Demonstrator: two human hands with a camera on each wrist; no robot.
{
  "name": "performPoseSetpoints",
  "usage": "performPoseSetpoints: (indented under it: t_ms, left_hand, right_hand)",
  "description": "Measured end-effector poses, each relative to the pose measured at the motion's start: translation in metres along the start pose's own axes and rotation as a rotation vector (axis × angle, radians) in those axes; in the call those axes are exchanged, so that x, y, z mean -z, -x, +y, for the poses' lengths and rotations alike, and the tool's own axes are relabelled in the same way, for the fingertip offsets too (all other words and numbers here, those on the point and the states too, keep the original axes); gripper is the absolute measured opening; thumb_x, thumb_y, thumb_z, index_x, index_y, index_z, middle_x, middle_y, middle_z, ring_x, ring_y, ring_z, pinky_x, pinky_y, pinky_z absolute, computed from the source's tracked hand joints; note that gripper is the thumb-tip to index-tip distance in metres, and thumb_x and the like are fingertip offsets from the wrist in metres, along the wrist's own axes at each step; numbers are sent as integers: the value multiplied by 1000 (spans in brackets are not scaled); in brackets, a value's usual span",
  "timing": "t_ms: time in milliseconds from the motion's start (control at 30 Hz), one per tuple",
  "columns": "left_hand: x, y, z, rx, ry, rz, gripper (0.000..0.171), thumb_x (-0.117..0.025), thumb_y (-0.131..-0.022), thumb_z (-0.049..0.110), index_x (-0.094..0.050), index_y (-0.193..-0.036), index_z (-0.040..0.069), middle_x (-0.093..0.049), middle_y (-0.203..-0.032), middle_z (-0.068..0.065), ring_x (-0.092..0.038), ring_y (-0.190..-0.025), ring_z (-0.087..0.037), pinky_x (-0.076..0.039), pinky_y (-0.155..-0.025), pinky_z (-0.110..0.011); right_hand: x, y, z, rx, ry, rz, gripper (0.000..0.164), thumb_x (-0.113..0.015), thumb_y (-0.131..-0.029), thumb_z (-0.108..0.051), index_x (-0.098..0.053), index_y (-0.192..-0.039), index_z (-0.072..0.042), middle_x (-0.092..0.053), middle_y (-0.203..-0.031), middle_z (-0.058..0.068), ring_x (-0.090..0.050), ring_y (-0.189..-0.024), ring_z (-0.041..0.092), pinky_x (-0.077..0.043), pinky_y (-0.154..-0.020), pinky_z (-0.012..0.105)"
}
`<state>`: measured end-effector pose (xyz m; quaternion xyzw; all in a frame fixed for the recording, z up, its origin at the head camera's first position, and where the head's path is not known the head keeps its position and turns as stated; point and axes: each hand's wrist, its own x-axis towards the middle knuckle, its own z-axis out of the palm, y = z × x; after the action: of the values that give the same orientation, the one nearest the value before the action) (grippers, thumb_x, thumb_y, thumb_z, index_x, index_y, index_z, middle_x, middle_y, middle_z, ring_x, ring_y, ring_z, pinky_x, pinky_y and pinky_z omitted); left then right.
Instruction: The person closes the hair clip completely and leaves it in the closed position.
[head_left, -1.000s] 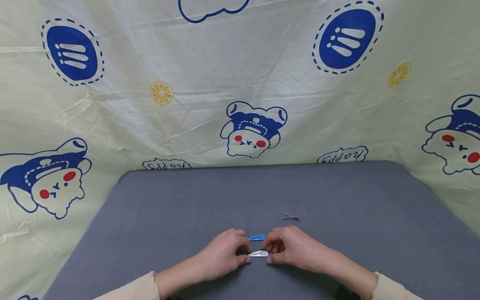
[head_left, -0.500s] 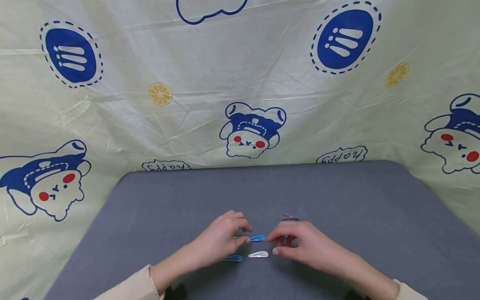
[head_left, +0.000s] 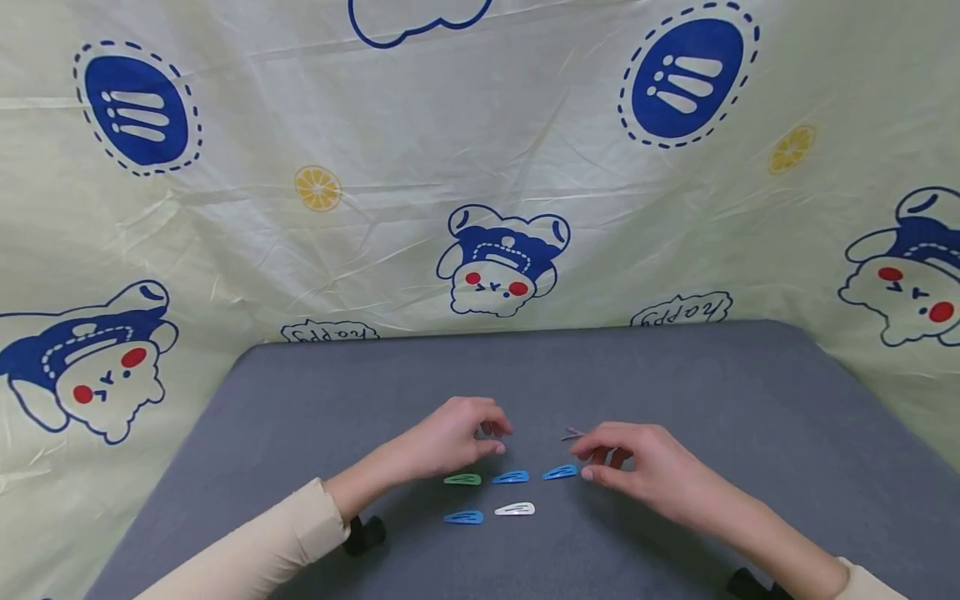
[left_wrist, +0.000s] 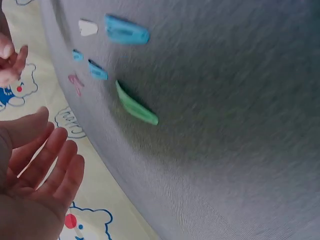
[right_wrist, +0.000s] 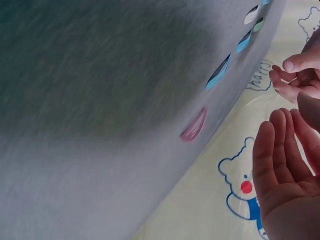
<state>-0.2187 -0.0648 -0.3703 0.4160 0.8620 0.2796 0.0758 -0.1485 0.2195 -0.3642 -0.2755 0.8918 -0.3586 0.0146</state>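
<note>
Snap hair clips lie in two rows on the grey table. The back row has a green hair clip (head_left: pixel 462 480), a blue hair clip (head_left: pixel 511 477) and another blue hair clip (head_left: pixel 560 472). In front lie a third blue hair clip (head_left: pixel 464 517) and a white hair clip (head_left: pixel 514 509). My left hand (head_left: pixel 461 437) hovers behind the green clip, fingers loosely bent and holding nothing. My right hand (head_left: pixel 637 458) is beside the rightmost blue clip, its fingers relaxed. It partly covers a pinkish hair clip (head_left: pixel 572 434), which shows whole in the right wrist view.
The grey table (head_left: pixel 360 392) stretches back to a cream curtain (head_left: pixel 405 125) with blue cartoon prints. Dark wrist-worn devices, one by the left forearm (head_left: pixel 365 533), hang under both arms.
Both hands have come away from the white clip, which stays on the table. The left hand moved back, the right hand back and to the right, uncovering the other clips.
</note>
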Motion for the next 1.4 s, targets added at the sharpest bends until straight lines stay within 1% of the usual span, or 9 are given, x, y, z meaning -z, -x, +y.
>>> performPoseSetpoints:
  t_ms: [133, 367, 467, 600, 733, 900, 1067, 1267, 1400]
  left_hand:
    - [6, -10, -8, 11, 28, -17, 18, -72, -91, 10, -71, -108, 4, -66, -95, -2, -57, -83, -11, -49, -73, -23]
    - [11, -27, -21, 52, 68, -60, 17, -71, -91, 10, -72, -107, 5, -64, -87, 4, -56, -79, -12, -48, -69, -24]
    - [8, -36, -26, 77, 95, -98, 17, -72, -90, 11, -73, -107, 6, -64, -85, 5, -55, -78, -12, -47, -68, -24]
    - [0, -47, -30, 104, 161, -146, 16, -72, -90, 11, -73, -105, 7, -65, -87, 6, -56, -79, -10, -47, -70, -23]
    - [-9, -57, -31, 121, 244, -168, 14, -71, -91, 10, -73, -104, 6, -66, -91, 4, -56, -80, -10, -47, -71, -22]
    - [-21, -67, -32, 145, 334, -156, 14, -70, -91, 9, -73, -105, 5, -65, -89, 3, -55, -78, -11, -46, -69, -22]
    - [-30, -69, -35, 158, 394, -112, 14, -71, -91, 8, -72, -105, 6, -64, -85, 2, -55, -75, -11, -45, -66, -22]
    - [-36, -68, -36, 173, 398, -70, 13, -71, -91, 9, -74, -103, 7, -65, -83, 3, -55, -75, -11, -44, -66, -21]
    - [-37, -69, -36, 177, 391, -69, 13, -71, -90, 7, -75, -103, 7, -66, -82, 4, -55, -74, -11, -44, -66, -21]
  right_hand:
    - [7, 2, 7, -38, 40, 36, 20, -75, -88, -20, -72, -107, -23, -65, -95, -13, -60, -81, 4, -51, -70, 27]
    - [14, 2, 21, -97, 75, 42, 20, -73, -90, -21, -71, -109, -16, -64, -96, -13, -59, -80, 5, -51, -68, 27]
    - [15, 0, 28, -115, 81, 41, 20, -73, -90, -19, -71, -109, -15, -64, -96, -12, -59, -79, 5, -51, -67, 27]
    - [13, -4, 39, -125, 84, 29, 20, -73, -89, -14, -71, -109, -12, -66, -97, -7, -61, -80, 6, -52, -69, 27]
    - [10, -12, 48, -127, 90, 1, 20, -73, -89, -13, -71, -109, -11, -67, -98, -4, -61, -82, 7, -53, -72, 29]
    - [8, -21, 57, -111, 93, -31, 21, -73, -90, -15, -72, -110, -10, -67, -95, -6, -59, -82, 7, -51, -73, 30]
    - [5, -29, 64, -113, 59, -56, 18, -72, -90, -14, -72, -108, -10, -67, -93, -7, -60, -80, 7, -50, -71, 28]
    - [2, -34, 71, -140, 35, -36, 16, -75, -88, -16, -74, -103, -11, -67, -86, -8, -60, -77, 8, -48, -68, 26]
    - [1, -35, 74, -143, 31, -39, 16, -76, -87, -17, -75, -102, -13, -66, -84, -8, -58, -76, 9, -47, -67, 26]
